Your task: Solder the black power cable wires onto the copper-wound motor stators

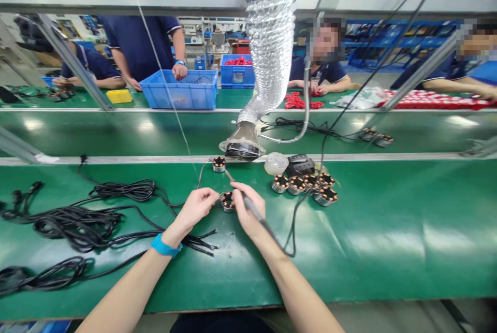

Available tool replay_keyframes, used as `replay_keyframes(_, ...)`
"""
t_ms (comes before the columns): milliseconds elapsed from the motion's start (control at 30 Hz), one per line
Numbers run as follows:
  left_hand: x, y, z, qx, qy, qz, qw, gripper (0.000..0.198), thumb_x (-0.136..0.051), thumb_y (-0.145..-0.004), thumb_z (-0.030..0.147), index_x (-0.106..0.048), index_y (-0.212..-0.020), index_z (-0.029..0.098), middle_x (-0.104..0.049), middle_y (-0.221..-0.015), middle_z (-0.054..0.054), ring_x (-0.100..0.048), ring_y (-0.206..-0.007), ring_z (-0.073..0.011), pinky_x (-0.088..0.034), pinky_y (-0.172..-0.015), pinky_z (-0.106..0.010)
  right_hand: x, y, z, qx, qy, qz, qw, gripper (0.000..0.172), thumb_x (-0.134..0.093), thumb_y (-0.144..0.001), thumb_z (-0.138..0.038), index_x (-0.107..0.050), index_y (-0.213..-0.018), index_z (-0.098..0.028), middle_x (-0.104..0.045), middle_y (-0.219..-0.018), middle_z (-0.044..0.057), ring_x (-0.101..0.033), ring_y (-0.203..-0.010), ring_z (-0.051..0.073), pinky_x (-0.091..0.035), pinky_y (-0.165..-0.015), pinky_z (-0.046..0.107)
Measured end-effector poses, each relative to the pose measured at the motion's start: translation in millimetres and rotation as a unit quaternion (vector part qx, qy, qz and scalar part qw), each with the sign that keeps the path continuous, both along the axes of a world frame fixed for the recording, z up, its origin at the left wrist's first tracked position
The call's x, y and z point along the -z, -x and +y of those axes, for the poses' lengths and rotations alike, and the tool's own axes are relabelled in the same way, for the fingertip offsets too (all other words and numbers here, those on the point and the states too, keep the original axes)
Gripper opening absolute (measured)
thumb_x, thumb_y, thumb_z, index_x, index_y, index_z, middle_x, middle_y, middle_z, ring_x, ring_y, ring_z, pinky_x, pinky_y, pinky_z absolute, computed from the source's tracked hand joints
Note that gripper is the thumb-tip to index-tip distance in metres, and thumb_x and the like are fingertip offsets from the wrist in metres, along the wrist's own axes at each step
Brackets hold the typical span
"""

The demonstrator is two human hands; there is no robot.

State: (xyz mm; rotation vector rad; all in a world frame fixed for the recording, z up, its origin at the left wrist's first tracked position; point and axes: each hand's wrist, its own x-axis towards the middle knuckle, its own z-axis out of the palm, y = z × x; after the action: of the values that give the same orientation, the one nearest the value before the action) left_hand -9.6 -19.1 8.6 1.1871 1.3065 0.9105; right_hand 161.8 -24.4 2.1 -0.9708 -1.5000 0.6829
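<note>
A short round stator (227, 202), smooth metal outside with copper coils around a black centre, sits on the glossy green tabletop (373, 250) between the two hands. Clock directions run from it. At nine o'clock, the left hand (200, 207) has thumb and forefinger pinched together at the metal edge; whether a thin wire lies between them I cannot tell. At three o'clock, the right hand (249, 207) is wrapped around a slim grey soldering iron (254, 209), its narrow tip slanting up towards eleven o'clock.

A second stator (219, 164) of the same drum shape stands near twelve o'clock. Beyond it, towards one o'clock, hangs a flared hood (243, 141) on a crinkled silver foil duct (272, 38). Between two and three o'clock, a cluster of stators (305, 185) crowds beside a translucent round tub (276, 163). Rubbery black cables (79, 227) lie looped towards eight and nine o'clock, their trimmed ends (207, 245) fanning out at seven
</note>
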Motion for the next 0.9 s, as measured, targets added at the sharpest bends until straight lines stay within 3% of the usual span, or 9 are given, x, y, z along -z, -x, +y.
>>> replay_keyframes(100, 1.3, 1.4, -2.2, 0.011, -0.016, 0.008, 1.000, 0.048, -0.066, -0.073, 0.062, -0.058, -0.075, 0.015, -0.037, -0.052, 0.008, -0.031, -0.044, -0.0070, -0.023, -0.041, -0.019, 3.2, 7.4, 3.2, -0.048, -0.061, -0.066, 0.995, 0.034, -0.054, -0.093, -0.018, -0.062, -0.126, -0.022, -0.061, -0.100, 0.006, -0.062, -0.089, 0.015, -0.052, -0.085, 0.027)
replay_keyframes(233, 2.7, 3.2, -3.7, 0.019, -0.017, 0.019, 0.999, 0.052, -0.063, -0.073, 0.067, -0.058, -0.078, 0.015, -0.037, -0.052, 0.008, -0.030, -0.045, -0.0078, -0.023, -0.043, -0.020, 12.8, 10.7, 6.0, -0.091, -0.073, -0.127, 0.985, 0.044, -0.050, -0.094, -0.014, -0.052, -0.137, -0.024, -0.055, -0.110, 0.006, -0.061, -0.094, 0.014, -0.051, -0.088, 0.026)
replay_keyframes(500, -10.8, 5.3, -7.7, 0.069, -0.041, 0.105, 0.991, 0.056, -0.067, -0.066, 0.067, -0.064, -0.086, 0.015, -0.050, -0.058, 0.003, -0.037, -0.049, -0.0117, -0.027, -0.046, -0.024, 22.9, 10.9, 3.6, -0.082, -0.097, -0.205, 0.971, 0.052, -0.051, -0.088, -0.010, -0.051, -0.137, -0.026, -0.053, -0.104, 0.004, -0.056, -0.092, 0.014, -0.050, -0.084, 0.025)
replay_keyframes(600, -14.0, 7.0, -6.3, 0.095, -0.035, 0.127, 0.987, 0.059, -0.066, -0.065, 0.070, -0.064, -0.087, 0.015, -0.054, -0.060, 0.001, -0.043, -0.051, -0.0143, -0.034, -0.049, -0.026, 20.3, 9.1, 0.6, -0.063, -0.105, -0.213, 0.969, 0.049, -0.050, -0.087, -0.011, -0.054, -0.134, -0.024, -0.052, -0.100, 0.004, -0.056, -0.087, 0.014, -0.050, -0.080, 0.024)
replay_keyframes(733, -10.5, 13.0, -3.6, 0.131, -0.014, 0.117, 0.984, 0.058, -0.067, -0.066, 0.071, -0.064, -0.085, 0.017, -0.059, -0.066, -0.001, -0.054, -0.060, -0.0187, -0.045, -0.062, -0.029, 14.6, 6.8, -6.6, -0.050, -0.097, -0.197, 0.974, 0.047, -0.050, -0.087, -0.013, -0.053, -0.133, -0.022, -0.055, -0.102, 0.005, -0.058, -0.088, 0.014, -0.051, -0.082, 0.023)
replay_keyframes(900, -0.1, 18.2, -1.2, 0.143, -0.002, 0.097, 0.985, 0.052, -0.065, -0.073, 0.068, -0.065, -0.081, 0.017, -0.054, -0.061, 0.001, -0.049, -0.060, -0.0165, -0.042, -0.062, -0.027, 13.9, 7.9, -12.2, -0.039, -0.088, -0.201, 0.975, 0.046, -0.052, -0.086, -0.013, -0.053, -0.131, -0.021, -0.056, -0.101, 0.005, -0.058, -0.085, 0.014, -0.051, -0.081, 0.023)
